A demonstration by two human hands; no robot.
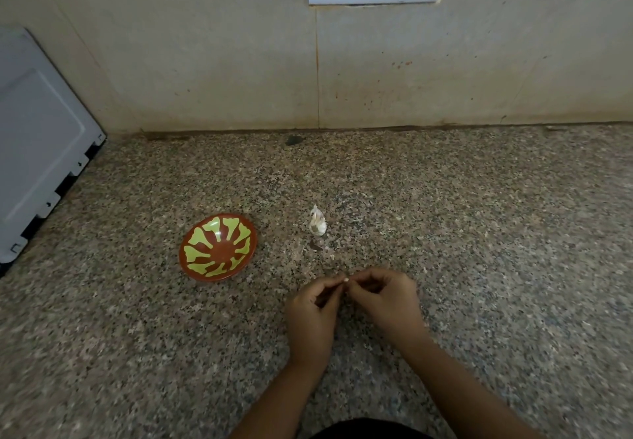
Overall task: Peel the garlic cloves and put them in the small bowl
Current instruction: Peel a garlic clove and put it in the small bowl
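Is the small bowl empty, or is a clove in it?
Empty: the small red-brown bowl with a yellow-green pattern shows only its bare painted inside, no clove. White papery garlic lies outside it.

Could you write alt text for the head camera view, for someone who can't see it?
A person's left hand and right hand pinch a small garlic clove together above a speckled counter. Farther back lie unpeeled garlic and, to its left, a red-and-green small bowl.
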